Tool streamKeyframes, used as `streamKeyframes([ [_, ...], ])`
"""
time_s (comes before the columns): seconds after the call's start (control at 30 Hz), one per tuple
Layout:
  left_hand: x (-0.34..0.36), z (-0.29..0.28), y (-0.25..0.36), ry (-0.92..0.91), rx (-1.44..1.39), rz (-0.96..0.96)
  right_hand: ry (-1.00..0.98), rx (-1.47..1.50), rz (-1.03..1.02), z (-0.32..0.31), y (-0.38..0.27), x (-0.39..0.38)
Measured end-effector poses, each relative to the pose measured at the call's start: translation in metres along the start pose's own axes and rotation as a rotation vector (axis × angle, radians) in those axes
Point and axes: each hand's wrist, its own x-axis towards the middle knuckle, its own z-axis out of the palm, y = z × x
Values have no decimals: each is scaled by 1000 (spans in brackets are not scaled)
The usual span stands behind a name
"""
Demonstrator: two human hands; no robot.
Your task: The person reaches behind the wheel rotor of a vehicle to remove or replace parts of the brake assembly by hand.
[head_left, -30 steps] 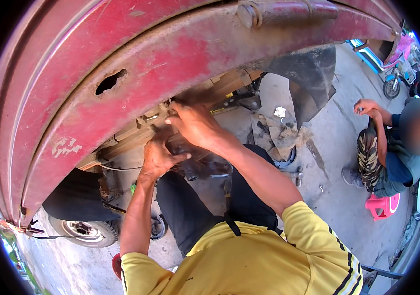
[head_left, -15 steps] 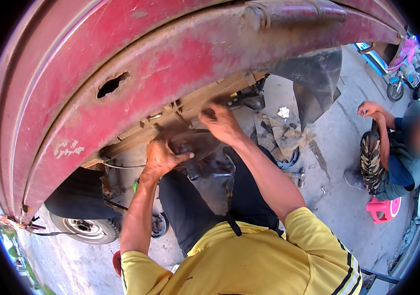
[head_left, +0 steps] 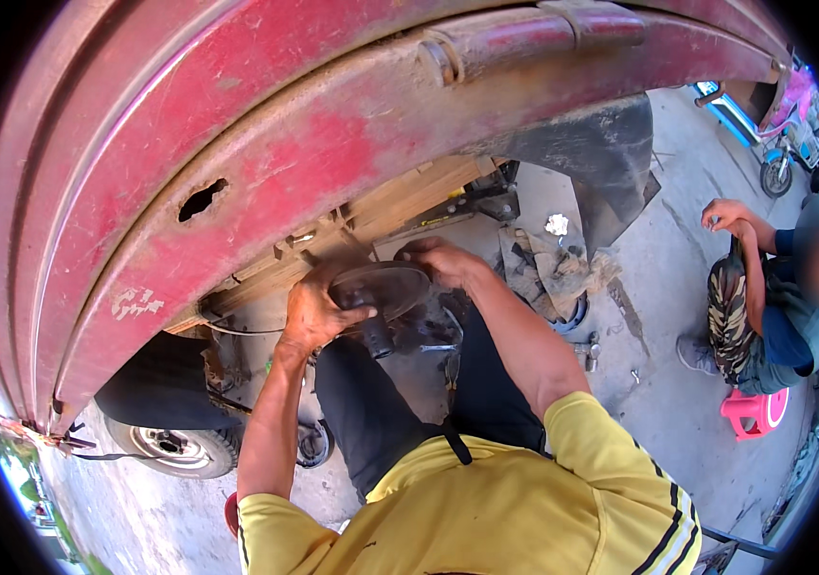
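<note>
Dark disc (head_left: 392, 286): between both hands.
Left hand (head_left: 316, 311): closed around its left edge.
Right hand (head_left: 440, 263): fingers curled at its upper-right rim; grip unclear.

One left hand (head_left: 314, 311) and one right hand (head_left: 448, 261) make two bare hands near the centre, with one dark disc (head_left: 392, 285) between them. There is one vehicle wheel (head_left: 172, 450) at eight o'clock, one oblong hole (head_left: 202, 200) at ten, one crumpled white scrap (head_left: 557, 224) at two, one seated person (head_left: 778, 331) at three and one pink stool (head_left: 748, 410) at four.
</note>
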Motion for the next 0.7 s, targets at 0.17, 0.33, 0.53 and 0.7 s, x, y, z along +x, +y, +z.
streamKeyframes([
  [0.17,-1,3,-5,26,12,32,25,-245,-119,10,-10,-9],
  [0.33,-3,7,-13,35,15,13,99,-222,-100,17,-4,-12],
  [0.53,-1,4,2,38,52,17,226,-177,-105,6,-13,-25],
  [0.7,-5,6,-11,83,73,42,202,-550,-309,45,-57,-39],
])
